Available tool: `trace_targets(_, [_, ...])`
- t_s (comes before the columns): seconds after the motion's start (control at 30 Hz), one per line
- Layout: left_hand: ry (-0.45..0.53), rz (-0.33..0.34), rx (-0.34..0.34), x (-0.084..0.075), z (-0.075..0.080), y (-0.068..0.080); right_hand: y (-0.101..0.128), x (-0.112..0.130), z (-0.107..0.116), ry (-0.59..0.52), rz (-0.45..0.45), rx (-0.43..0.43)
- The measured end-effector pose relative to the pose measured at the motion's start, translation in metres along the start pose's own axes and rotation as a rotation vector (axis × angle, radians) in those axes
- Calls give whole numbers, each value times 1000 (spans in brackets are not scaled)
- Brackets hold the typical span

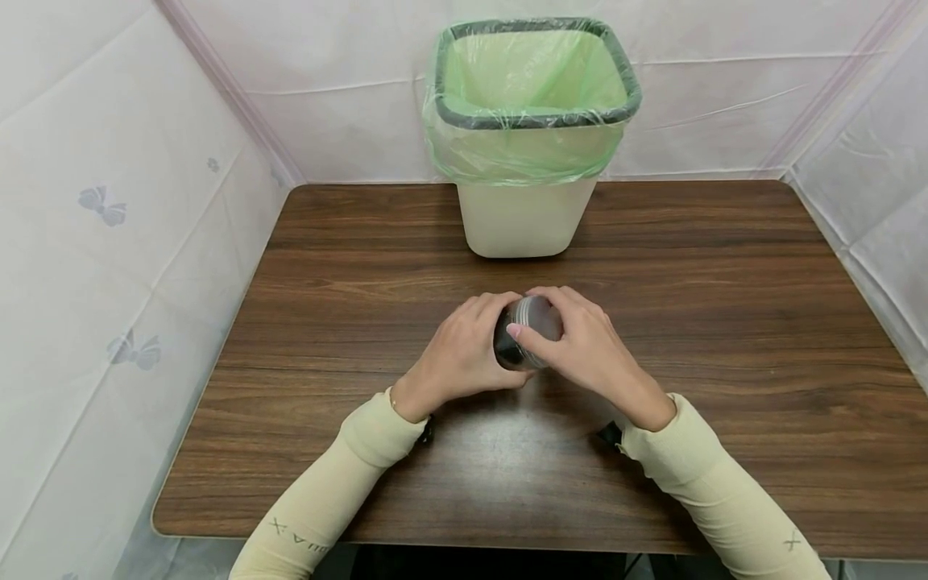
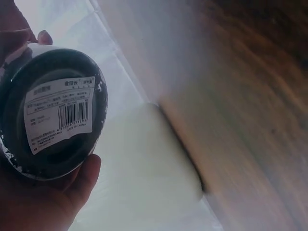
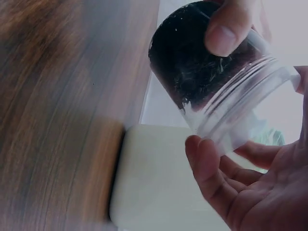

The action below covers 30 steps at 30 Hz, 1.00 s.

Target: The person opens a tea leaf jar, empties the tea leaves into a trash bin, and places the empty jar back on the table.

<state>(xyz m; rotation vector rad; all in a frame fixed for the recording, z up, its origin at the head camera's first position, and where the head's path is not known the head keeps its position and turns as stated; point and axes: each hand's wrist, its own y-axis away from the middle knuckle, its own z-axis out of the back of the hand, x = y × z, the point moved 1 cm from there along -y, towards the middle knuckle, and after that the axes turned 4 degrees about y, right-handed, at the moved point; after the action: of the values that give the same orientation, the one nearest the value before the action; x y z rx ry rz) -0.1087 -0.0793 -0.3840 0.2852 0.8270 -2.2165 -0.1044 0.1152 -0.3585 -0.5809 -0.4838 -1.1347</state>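
Note:
Both hands hold a dark jar (image 1: pixel 506 342) tilted over the middle of the table. My left hand (image 1: pixel 464 346) grips its black body from the left, its thumb and fingers curled round it. My right hand (image 1: pixel 590 346) holds the clear, ridged top end (image 1: pixel 545 318) with thumb and fingers around it. In the left wrist view, the jar's base carries a white barcode label (image 2: pixel 60 115). Seen from the right wrist, the body (image 3: pixel 185 57) is black with scuffed patches, and the top end (image 3: pixel 240 115) is transparent.
A pale waste bin (image 1: pixel 525 217) stands at the back of the brown wooden table (image 1: pixel 348 266), lined with a green plastic bag (image 1: pixel 522 157) under a dark rim. White sheeting (image 1: pixel 109 282) hangs around the table's back and sides.

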Motion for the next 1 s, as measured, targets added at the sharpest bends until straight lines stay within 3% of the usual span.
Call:
trace_targets(0.17, [86,62,38,0,1,-1,3,-2,0,-20,94,-47])
trace_targets(0.37, [146,88,57,1,4,-3,3,-5,0,-23,180,-85])
trace_targets(1.0, [117,100,78,2,4,-2,4,-6,-1,14,190,-62])
